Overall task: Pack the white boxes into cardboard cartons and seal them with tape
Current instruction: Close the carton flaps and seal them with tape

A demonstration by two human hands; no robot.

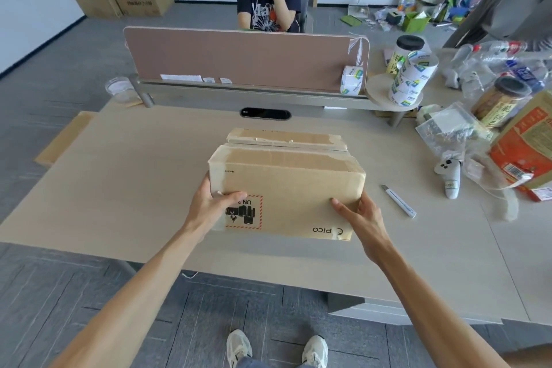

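A closed cardboard carton (pixel 292 188) with old tape on its top and a PICO mark sits in the middle of the desk, its printing upside down to me. My left hand (pixel 213 203) grips its near left corner, thumb across the front face. My right hand (pixel 361 215) grips the near right corner. A second carton (pixel 283 137) stands just behind it, mostly hidden. Rolls of packing tape (pixel 352 81) and a stack of them (pixel 410 81) stand at the back right. No white box is visible.
A white utility knife (pixel 398 201) lies right of the carton, a white controller (pixel 449 176) beyond it. Plastic bags, jars and a red carton (pixel 525 146) crowd the right side. A pink divider (pixel 245 57) runs along the desk's back; a person sits behind it.
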